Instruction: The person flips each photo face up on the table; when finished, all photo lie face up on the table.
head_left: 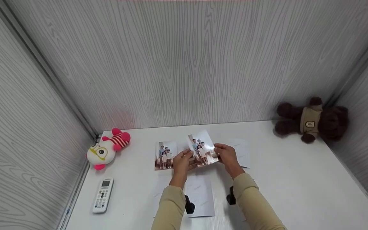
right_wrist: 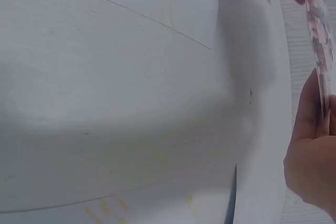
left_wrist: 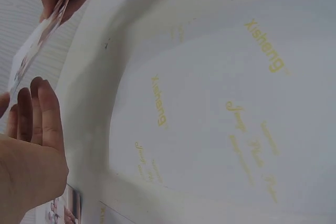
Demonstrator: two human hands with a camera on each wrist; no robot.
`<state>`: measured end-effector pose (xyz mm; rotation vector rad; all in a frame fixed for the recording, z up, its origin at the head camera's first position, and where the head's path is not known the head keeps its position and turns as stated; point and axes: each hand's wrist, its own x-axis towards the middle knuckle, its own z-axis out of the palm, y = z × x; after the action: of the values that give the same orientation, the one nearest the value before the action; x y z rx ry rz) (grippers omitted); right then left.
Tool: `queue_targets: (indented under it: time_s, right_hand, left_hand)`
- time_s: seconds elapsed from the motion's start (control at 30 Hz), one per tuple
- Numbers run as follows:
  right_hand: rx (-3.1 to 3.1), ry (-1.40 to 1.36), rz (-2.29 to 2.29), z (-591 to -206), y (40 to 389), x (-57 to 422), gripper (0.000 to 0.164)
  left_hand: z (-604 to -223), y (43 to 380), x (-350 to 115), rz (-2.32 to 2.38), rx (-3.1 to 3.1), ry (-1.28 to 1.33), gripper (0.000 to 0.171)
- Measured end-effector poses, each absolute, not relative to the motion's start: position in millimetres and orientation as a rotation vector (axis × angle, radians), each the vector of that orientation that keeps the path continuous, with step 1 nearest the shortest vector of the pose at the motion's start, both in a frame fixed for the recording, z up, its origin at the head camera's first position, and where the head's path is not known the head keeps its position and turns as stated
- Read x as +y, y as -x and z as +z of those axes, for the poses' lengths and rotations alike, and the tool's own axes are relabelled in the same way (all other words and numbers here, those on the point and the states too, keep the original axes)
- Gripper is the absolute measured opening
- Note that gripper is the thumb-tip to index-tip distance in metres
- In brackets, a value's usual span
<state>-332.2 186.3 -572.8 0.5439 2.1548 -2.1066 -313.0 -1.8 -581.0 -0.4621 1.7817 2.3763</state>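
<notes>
A glossy family photo print (head_left: 202, 148) is held up, tilted, above the table, with people visible on its face. My left hand (head_left: 182, 164) pinches its lower left edge, while my right hand (head_left: 228, 156) grips its right edge. Seen nearly edge-on, the print (right_wrist: 319, 45) runs between both hands in the right wrist view. Just left of the hands, a matching photo (head_left: 165, 155) lies face up. White photo-paper sheets lie under and beside the arms; one sheet (left_wrist: 210, 114) bears yellow lettering reading "Xisheng" in the left wrist view.
At the left are a white remote control (head_left: 103, 195) and a plush toy (head_left: 104, 153) with pink limbs and a striped body. A dark brown teddy bear (head_left: 311, 121) lies at the back right corner. Grey wood-grain panels (head_left: 184, 64) enclose the white table (head_left: 286, 179).
</notes>
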Motion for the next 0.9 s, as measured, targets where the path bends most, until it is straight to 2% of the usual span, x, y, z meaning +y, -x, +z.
queue_targets:
  time_s: [0.27, 0.63, 0.9]
  right_hand:
    - [2.118, -0.550, -2.080, -584, 330, 181, 0.027]
    - [2.046, -0.398, -1.968, -582, 329, 180, 0.042]
    - [2.111, -0.431, -1.947, -586, 329, 178, 0.042]
  left_hand:
    - [-588, 310, -3, 2.325, 1.967, 0.539, 0.033]
    - [-579, 319, -11, 2.225, 2.171, 0.561, 0.032]
    - [-578, 323, -7, 2.076, 2.235, 0.569, 0.034]
